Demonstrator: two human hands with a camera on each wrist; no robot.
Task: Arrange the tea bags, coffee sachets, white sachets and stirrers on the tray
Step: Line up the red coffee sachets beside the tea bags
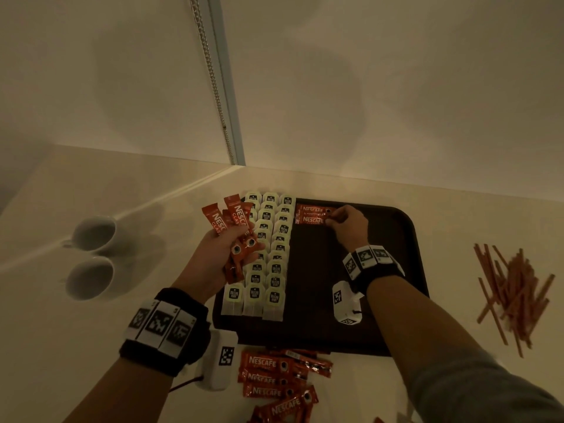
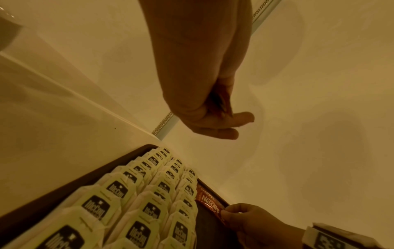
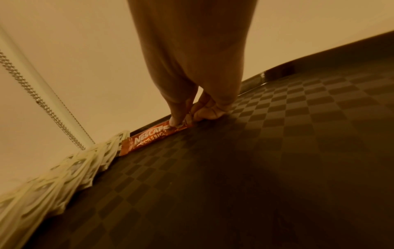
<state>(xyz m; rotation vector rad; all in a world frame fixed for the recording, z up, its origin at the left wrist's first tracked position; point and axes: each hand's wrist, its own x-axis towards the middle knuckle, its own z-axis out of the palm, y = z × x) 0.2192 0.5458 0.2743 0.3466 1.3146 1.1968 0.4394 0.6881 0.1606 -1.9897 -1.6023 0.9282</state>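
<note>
A dark tray (image 1: 409,239) lies on the pale counter. Three rows of white tea bags (image 1: 268,257) fill its left part. Red coffee sachets (image 1: 311,215) lie at the tray's far edge beside the tea bags. My right hand (image 1: 348,222) pinches the right end of the nearest sachet (image 3: 149,139), which lies flat on the tray. My left hand (image 1: 235,242) hovers above the tea bags and grips a bunch of red coffee sachets (image 1: 236,215) that fan upward. A loose pile of coffee sachets (image 1: 280,380) lies on the counter in front of the tray.
Two white cups (image 1: 91,257) stand left of the tray. A heap of reddish stirrers (image 1: 512,291) lies on the counter to the right. Walls meet in a corner just behind the tray, with a bead chain (image 1: 213,77) hanging there.
</note>
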